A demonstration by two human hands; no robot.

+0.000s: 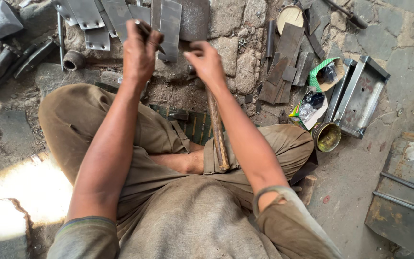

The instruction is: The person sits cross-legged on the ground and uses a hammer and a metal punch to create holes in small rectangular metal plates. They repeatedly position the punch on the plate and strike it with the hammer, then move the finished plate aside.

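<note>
Head view, item 1: I log L hand [140, 50] fingers closed on thin punch rod [150, 36] over cut steel plates [168, 24], R hand [207, 62] gripping wooden-handled hammer [217, 129] w/ head hidden; plates unassembled, most work left.

A floor-level metal workshop — cut steel plates [168, 24] and scrap offcuts [283, 67] on rough stone paving [235, 52].

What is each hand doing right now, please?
Left hand: closed around a thin dark metal rod.
Right hand: closed on the wooden handle of a tool.
</note>
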